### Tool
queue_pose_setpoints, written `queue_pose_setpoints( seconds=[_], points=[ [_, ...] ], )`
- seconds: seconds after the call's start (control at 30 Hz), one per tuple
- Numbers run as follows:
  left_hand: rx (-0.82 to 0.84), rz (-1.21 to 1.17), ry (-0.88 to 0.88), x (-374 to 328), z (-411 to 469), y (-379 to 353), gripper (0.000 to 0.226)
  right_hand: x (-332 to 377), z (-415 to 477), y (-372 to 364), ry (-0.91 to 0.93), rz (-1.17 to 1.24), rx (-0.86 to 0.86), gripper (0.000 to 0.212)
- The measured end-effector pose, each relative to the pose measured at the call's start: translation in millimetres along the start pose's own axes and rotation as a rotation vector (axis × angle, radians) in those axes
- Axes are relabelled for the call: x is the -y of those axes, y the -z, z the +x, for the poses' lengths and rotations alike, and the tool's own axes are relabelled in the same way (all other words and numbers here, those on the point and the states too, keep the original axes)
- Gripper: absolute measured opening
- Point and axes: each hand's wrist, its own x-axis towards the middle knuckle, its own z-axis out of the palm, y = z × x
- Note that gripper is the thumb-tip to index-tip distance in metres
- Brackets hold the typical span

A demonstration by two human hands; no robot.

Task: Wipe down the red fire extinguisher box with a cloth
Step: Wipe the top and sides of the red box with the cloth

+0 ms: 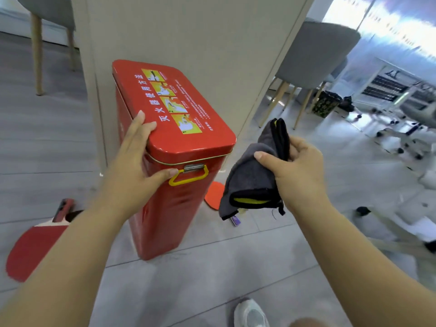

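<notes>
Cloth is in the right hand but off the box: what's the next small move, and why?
Probably bring the cloth onto the lid and start wiping: the right hand holds it beside the box, clear of it, while the left hand steadies the box.

Bare forearms (70, 256), left hand (139, 161), right hand (299, 171), short plain fingernails (258, 155), pale grey mesh sneaker (251, 313) below the right hand

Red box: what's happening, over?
Left hand rests on red box lid corner. Right hand grips grey cloth, off the box. Nothing between them.
</notes>
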Motion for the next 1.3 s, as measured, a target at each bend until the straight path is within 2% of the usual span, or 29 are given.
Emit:
queue_pose_setpoints(
  seconds=[0.1,0.17,0.3,0.37,0.43,0.5,0.57,0.63,0.67,0.73,0.9,1.07,1.17,1.3],
  points=[
    [0.018,0.033,0.022,-5.1,-2.2,1.6,0.088,14.1,-7.3,-28.5,0.198,-0.003,0.056,0.052],
    [0.018,0.025,-0.004,-2.3,-0.1,3.0,0.087,9.8,-8.4,-51.7,0.385,-0.115,0.14,0.053],
    [0.011,0.003,-0.079,6.3,-1.3,2.3,0.083,-22.6,3.6,-76.8,0.752,-0.306,0.048,0.052],
    [0.007,-0.01,-0.073,5.2,-0.2,0.5,0.084,-35.0,11.7,-78.0,0.771,-0.406,0.017,0.054],
    [0.026,-0.031,-0.049,4.4,-1.8,0.7,0.082,-43.9,15.5,-76.8,0.735,-0.441,0.105,0.057],
    [0.073,-0.115,-0.022,4.0,-5.1,3.6,0.073,-50.9,17.9,-76.3,0.786,-0.442,0.182,0.061],
    [0.091,-0.222,-0.027,4.0,-0.6,7.2,0.067,-55.2,20.2,-78.4,0.885,-0.451,0.181,0.061],
    [0.05,-0.258,-0.043,-2.0,8.5,7.1,0.075,-59.7,21.9,-83.2,1.029,-0.475,0.133,0.058],
    [0.03,-0.272,-0.074,-3.3,7.8,9.3,0.067,-62.4,21.8,-86.0,1.106,-0.49,0.105,0.057],
    [0.031,-0.335,0.018,-10.4,8.4,9.0,0.036,-68.2,20.2,-90.9,1.215,-0.506,0.076,0.055],
    [0.001,-0.312,0.115,-13.5,-4.5,11.5,0.039,-87.4,18.1,-96.8,1.436,-0.601,0.029,0.051],
    [-0.012,-0.282,0.146,-19.0,2.2,13.0,0.039,-75.9,23.1,-100.9,1.526,-0.564,-0.09,0.046],
    [-0.013,-0.328,0.186,-22.7,2.5,16.4,0.038,-67.7,18.7,-108.3,1.48,-0.498,-0.137,0.041],
    [0.01,-0.244,0.198,-20.3,2.8,24.0,0.039,-89.6,8.2,-123.4,1.451,-0.456,-0.215,0.043]
  ],
)
